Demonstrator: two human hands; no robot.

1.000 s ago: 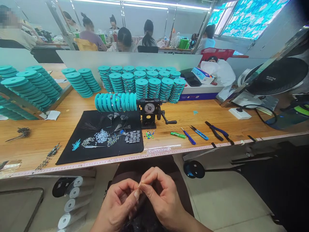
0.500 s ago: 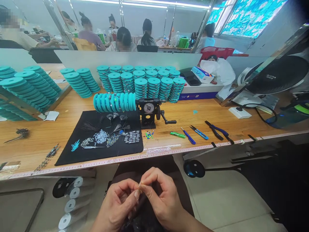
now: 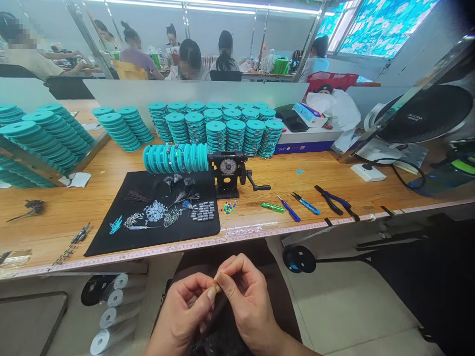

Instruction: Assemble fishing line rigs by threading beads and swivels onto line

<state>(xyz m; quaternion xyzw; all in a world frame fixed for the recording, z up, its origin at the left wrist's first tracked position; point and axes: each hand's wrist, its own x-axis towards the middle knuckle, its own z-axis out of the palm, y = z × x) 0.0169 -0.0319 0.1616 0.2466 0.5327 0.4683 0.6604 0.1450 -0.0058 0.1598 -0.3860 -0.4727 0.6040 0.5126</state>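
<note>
Over my lap, in front of the bench edge, my left hand [image 3: 187, 301] and my right hand [image 3: 248, 296] meet at the fingertips. Thumb and forefinger of the left pinch a tiny green piece [image 3: 215, 287], too small to name. My right hand is also closed in a pinch, its fingertips touching the left ones; what it holds is hidden. Beyond them on the bench lies a black mat [image 3: 148, 240] with small grey beads [image 3: 156, 211], metal cylinders [image 3: 203, 211] and bundles of fine wire or line. Coloured beads [image 3: 229, 206] lie beside the mat.
A hand-cranked winder [image 3: 228, 173] carries a row of turquoise spools [image 3: 176, 158]. Stacked spools [image 3: 233, 129] stand behind it. To the right lie a green tube [image 3: 272, 206], a blue-handled tool [image 3: 289, 208], snips [image 3: 306, 203] and pliers [image 3: 334, 200]. People sit beyond the partition.
My fingertips have shifted slightly against each other, and a green bit now shows at the left pinch where a pale speck showed before. The bench things have not moved.
</note>
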